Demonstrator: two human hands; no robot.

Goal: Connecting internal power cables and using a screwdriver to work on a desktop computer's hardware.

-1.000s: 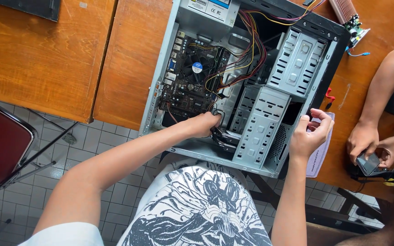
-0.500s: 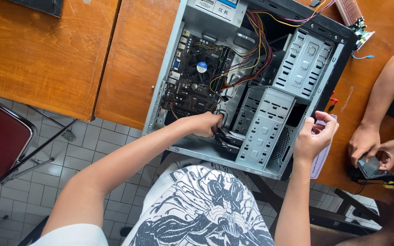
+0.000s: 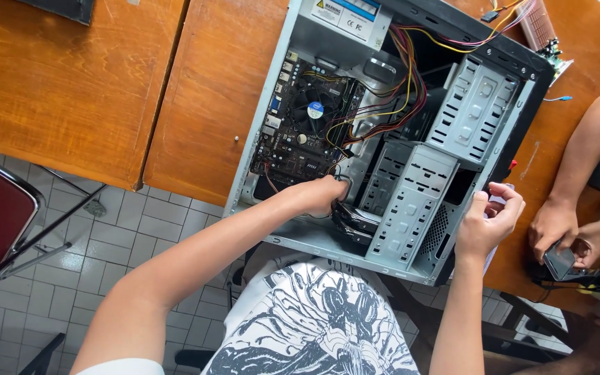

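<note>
One head-worn camera looks steeply down, close over the open computer case [image 3: 390, 146] and desks [image 3: 71, 83]

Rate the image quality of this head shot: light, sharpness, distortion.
Head view: even daylight, soft shadows, mild sheen on the wooden table; computer case and left hand sharp; right hand clear; wide-angle bending at the edges.

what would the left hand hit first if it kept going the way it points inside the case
Most likely the motherboard: the left hand points up the open computer case toward its lower edge, beside the bundled cables. Depth is hard to judge from above.
</note>
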